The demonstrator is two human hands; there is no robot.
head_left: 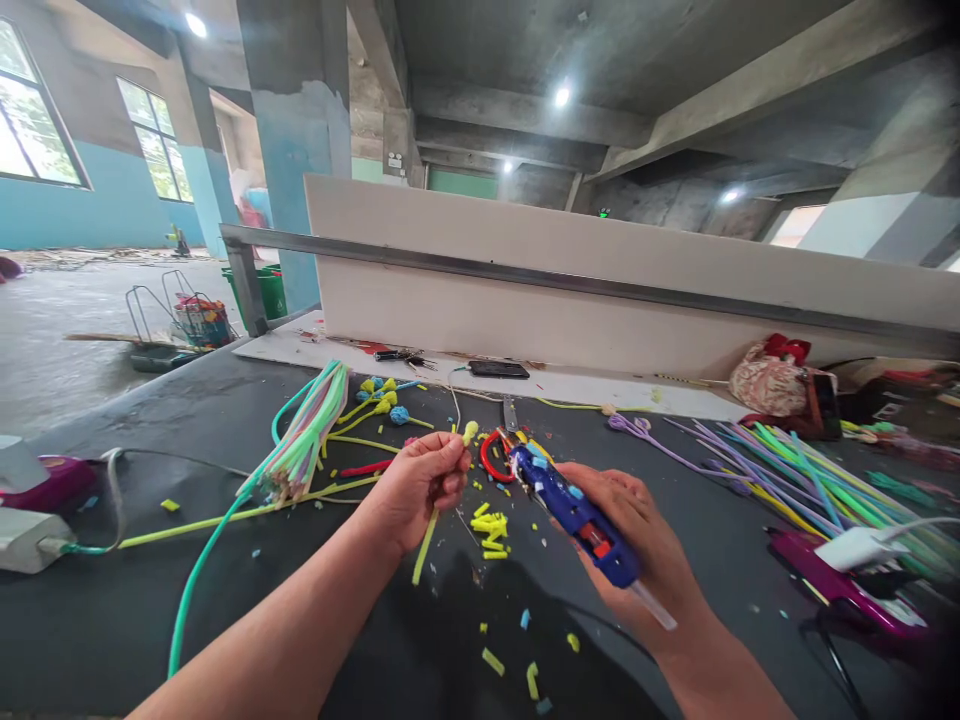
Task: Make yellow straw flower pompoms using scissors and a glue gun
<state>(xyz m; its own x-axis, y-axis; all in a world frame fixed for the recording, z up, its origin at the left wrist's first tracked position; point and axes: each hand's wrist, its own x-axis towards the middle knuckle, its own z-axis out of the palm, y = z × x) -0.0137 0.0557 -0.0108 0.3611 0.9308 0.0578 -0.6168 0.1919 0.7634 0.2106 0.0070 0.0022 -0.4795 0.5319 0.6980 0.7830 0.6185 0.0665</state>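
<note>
Between the closed fingertips of my left hand is a yellow pipe cleaner, its stem hanging below and a small rounded yellow tip showing above. My right hand is wrapped around a blue hot glue gun with a clear glue stick poking from its back end. The gun's nozzle points up and left, a short way right of the yellow tip. Behind the nozzle lie red-handled scissors. Short cut yellow pieces are heaped between my hands.
A bundle of pastel pipe cleaners lies at left; more strands spread at right. Finished-looking yellow and blue flower heads sit behind my left hand. A phone rests by the white board. Magenta power strips and cables flank the black tabletop.
</note>
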